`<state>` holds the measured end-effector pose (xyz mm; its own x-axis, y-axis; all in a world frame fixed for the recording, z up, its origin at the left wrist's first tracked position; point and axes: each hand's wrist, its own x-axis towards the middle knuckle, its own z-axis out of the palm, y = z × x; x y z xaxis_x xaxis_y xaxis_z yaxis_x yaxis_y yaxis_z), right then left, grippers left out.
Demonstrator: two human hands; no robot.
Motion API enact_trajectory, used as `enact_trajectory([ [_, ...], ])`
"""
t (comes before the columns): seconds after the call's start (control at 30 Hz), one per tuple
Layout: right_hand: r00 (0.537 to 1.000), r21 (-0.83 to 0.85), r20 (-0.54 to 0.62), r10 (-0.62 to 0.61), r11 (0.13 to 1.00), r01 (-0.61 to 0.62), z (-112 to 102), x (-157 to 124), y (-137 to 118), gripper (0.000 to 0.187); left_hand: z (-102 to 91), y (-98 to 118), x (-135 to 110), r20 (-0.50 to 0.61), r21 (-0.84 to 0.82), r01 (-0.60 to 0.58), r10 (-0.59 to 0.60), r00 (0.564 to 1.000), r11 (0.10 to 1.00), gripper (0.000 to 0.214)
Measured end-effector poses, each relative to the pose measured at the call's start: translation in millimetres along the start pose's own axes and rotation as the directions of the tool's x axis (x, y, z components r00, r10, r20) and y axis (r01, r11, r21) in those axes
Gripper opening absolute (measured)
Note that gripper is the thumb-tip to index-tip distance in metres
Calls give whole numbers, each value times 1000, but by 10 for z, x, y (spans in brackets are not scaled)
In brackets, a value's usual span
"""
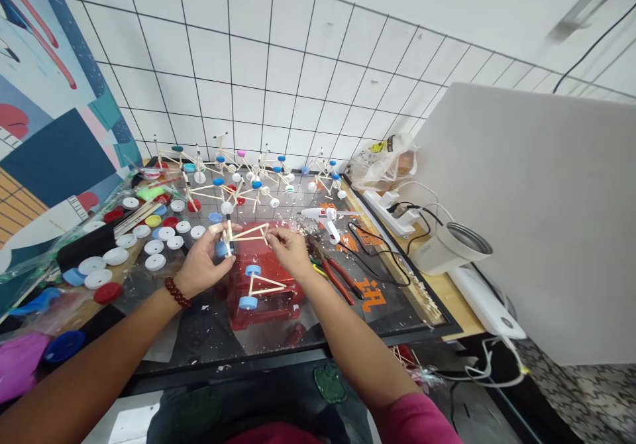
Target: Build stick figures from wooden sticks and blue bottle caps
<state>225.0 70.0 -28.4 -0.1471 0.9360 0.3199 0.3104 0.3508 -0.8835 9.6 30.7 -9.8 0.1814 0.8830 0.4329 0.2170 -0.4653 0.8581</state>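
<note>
My left hand (205, 264) is closed on one end of a small wooden-stick frame (248, 234), at a blue bottle cap (222, 249). My right hand (289, 250) pinches the frame's other end with thumb and fingertips; whether a separate small piece sits in that pinch is hidden. Both hands hold the frame above an upturned red plastic stool (285, 301). On the stool lies a second triangular stick frame (268, 287) with two light blue caps as wheels. A white glue gun (322, 217) and red-handled pliers (340, 281) lie beyond and beside my right wrist.
Several finished stick-and-cap models (256, 184) stand along the tiled wall. Loose white caps (116, 256) and other coloured caps are spread at left. A power strip (390, 213), a black cord (380, 270) and a white cylindrical container (442, 252) are at right.
</note>
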Motion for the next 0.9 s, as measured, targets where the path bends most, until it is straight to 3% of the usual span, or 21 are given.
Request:
enact_trajectory([
  [0.13,999,37,22,34,999,-35,-23,-4,-55,26,5,6,7,-28,-31,52,-53,998,998,57],
  [0.4,973,369,120,199,901,-229,-26,53,-93,36,-17,18,30,-78,-64,118,-123,989,991,59],
  [0.67,969,320,139,205,917,-239,-85,51,-142,34,-3,72,21,-90,-36,64,-67,994,997,51],
  [0.9,959,418,147,243,863,-283,-93,56,-172,35,-7,14,1,-90,-32,78,-80,993,996,53],
])
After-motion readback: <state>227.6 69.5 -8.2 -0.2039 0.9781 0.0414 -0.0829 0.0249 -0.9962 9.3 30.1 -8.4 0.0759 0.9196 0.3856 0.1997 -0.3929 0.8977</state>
